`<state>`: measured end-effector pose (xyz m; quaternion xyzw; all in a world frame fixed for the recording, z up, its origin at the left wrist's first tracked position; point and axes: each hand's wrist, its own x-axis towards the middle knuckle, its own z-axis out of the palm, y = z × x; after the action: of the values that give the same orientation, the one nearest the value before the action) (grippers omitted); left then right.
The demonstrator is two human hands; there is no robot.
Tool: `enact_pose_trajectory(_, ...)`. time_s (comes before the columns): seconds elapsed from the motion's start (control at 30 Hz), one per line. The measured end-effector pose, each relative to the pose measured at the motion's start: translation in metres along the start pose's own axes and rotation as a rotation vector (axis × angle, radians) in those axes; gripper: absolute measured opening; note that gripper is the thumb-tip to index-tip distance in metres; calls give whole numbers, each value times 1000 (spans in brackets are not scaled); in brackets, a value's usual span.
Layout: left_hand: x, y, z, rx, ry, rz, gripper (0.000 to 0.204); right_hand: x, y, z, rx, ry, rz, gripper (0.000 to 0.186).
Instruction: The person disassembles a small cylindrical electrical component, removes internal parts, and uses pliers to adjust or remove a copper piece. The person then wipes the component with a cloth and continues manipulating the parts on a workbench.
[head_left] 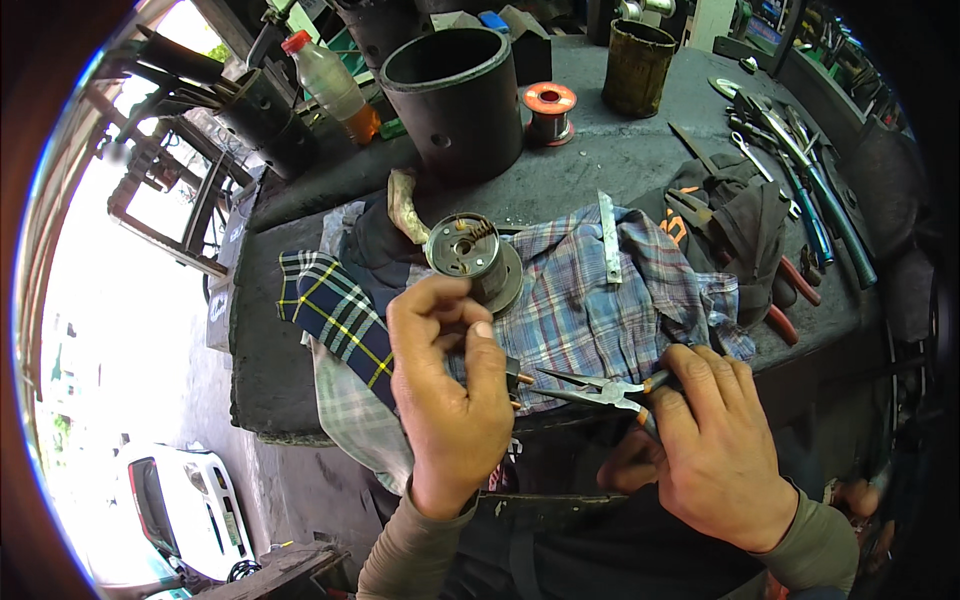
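My left hand (450, 395) has its fingers curled around a small dark part with copper-coloured prongs (518, 378), mostly hidden behind the hand. My right hand (715, 445) grips needle-nose pliers (600, 390) with orange-and-dark handles; their jaws point left, close beside the prongs. Just beyond my left hand, a round metal housing on a flange (465, 250) rests on folded cloths. These include a blue plaid cloth (570, 320) and a navy-and-yellow checked cloth (335, 310). A light metal strip (609, 237) lies on the plaid cloth.
The dark bench (575, 160) holds a black cylinder (450, 120), solder spool (549, 112), bottle (335, 95) and rusty can (638, 70). Several tools (800, 170) and a dark bag (740, 230) lie right. Beyond the bench's left edge stands a white vehicle (185, 510).
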<state>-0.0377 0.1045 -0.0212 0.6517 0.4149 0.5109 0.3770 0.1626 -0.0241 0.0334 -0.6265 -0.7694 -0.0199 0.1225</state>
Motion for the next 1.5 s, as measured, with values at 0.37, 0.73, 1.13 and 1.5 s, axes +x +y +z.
enact_pose_trajectory(0.37,4,4,-6,91,-79,-7,21,2,-8,11,-33,89,-35,32)
enact_pose_trajectory(0.73,5,6,-4,62,-73,-62,22,2,-13,20,-113,166,-23,27)
enact_pose_trajectory(1.13,5,7,-2,118,-70,-67,25,3,-17,21,-146,177,-12,26)
enact_pose_trajectory(1.5,4,6,0,72,-47,-84,25,3,-17,21,-128,166,10,26)
